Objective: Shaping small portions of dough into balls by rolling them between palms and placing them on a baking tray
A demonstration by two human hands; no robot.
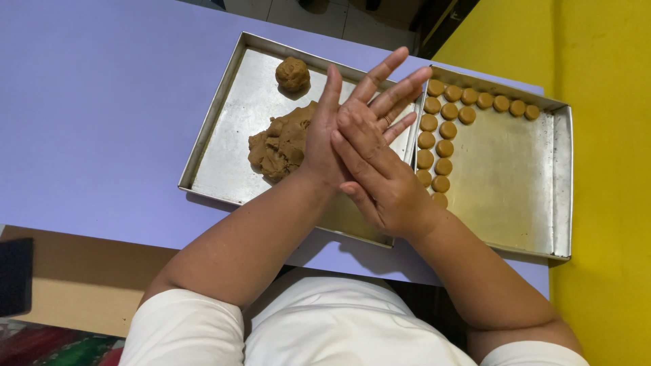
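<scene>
The left hand (339, 135) and right hand (376, 173) are pressed flat together, fingers spread, just right of the dough lump (279, 144) in the left tray (224, 122).

Dough mass (278, 146) partly behind hands, palms' contents hidden

No packages, labels, signs or screens in my view. Only a dark flat object (15, 276) at the far left edge; I cannot identify it.
</scene>
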